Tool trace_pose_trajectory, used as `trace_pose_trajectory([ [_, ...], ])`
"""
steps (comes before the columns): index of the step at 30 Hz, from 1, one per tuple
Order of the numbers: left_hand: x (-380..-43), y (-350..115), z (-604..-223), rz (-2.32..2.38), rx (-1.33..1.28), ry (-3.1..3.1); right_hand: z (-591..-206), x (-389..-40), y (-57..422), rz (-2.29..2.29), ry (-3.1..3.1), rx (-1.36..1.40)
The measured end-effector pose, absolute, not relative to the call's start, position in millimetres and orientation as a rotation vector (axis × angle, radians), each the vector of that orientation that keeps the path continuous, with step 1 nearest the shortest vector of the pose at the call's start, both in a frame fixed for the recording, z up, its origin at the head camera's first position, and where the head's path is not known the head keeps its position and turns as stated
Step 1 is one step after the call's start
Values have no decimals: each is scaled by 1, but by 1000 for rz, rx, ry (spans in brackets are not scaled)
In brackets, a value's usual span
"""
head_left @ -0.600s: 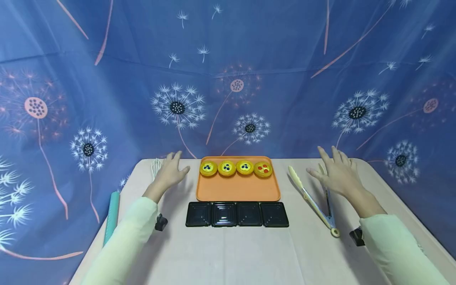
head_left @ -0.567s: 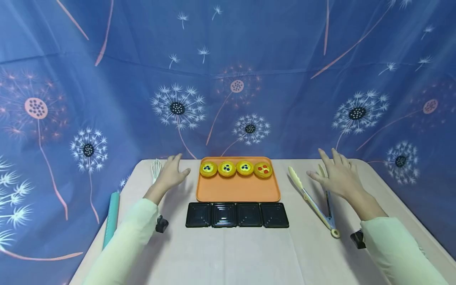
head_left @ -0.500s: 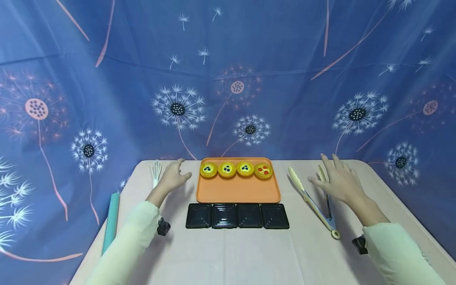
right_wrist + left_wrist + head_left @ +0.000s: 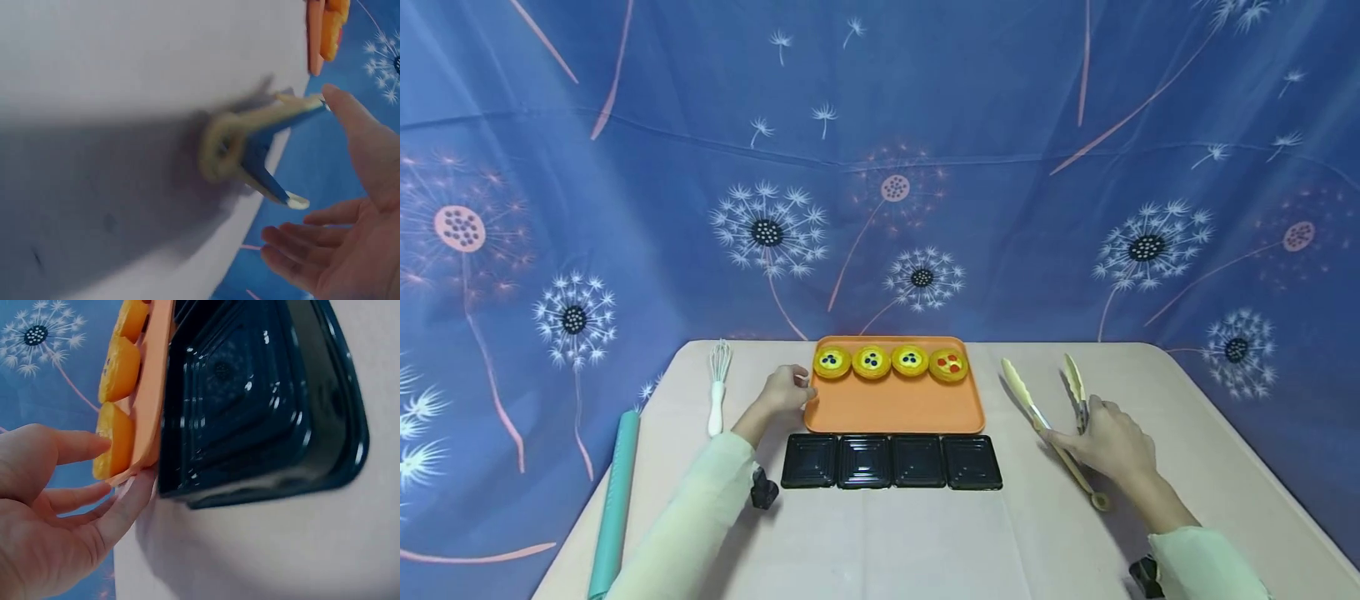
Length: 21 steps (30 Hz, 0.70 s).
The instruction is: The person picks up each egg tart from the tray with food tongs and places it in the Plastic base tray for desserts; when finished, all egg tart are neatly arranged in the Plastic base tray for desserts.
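Note:
My left hand [image 4: 786, 390] is at the left edge of the orange tray [image 4: 895, 410], thumb over the rim. In the left wrist view its fingertips [image 4: 142, 482] meet the tray's edge, beside the end tart [image 4: 114, 440]. On the tray's far side sit three blue-dotted tarts [image 4: 871, 362] and one red-topped tart [image 4: 948, 365] in a row. My right hand [image 4: 1112, 443] hovers over the spread tongs [image 4: 1047, 429], thumb to one side and fingers to the other. In the right wrist view, the thumb tip overlaps one arm of the tongs [image 4: 275, 125]; the other fingers are apart from them.
A row of black plastic containers [image 4: 865, 462] lies right in front of the tray. To the left are a white whisk [image 4: 717, 400] and a long teal roll [image 4: 615, 500] along the table's edge. A blue dandelion-print curtain [image 4: 1000, 208] hangs behind the table.
My left hand has moved right and lower, from beside the tray to its edge, baring the whisk. The right hand has come down and nearer over the tongs. The head view has shifted slightly.

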<state>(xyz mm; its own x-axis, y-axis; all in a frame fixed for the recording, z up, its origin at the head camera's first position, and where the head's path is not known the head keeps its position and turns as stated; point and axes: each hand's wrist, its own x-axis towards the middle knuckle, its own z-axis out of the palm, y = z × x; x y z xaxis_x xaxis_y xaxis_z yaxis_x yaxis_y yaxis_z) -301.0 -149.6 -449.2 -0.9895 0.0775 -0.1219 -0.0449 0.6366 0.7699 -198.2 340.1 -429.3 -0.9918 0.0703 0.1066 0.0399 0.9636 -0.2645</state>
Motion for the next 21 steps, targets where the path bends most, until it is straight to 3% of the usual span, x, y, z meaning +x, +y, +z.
trace_pose_trajectory([
  [10, -307, -145, -460, 1302, -17, 2713, -447, -199, 330, 570, -3021, -381],
  [21, -306, -148, -464, 1326, -35, 2707, -459, -203, 326, 568, -2889, -328],
])
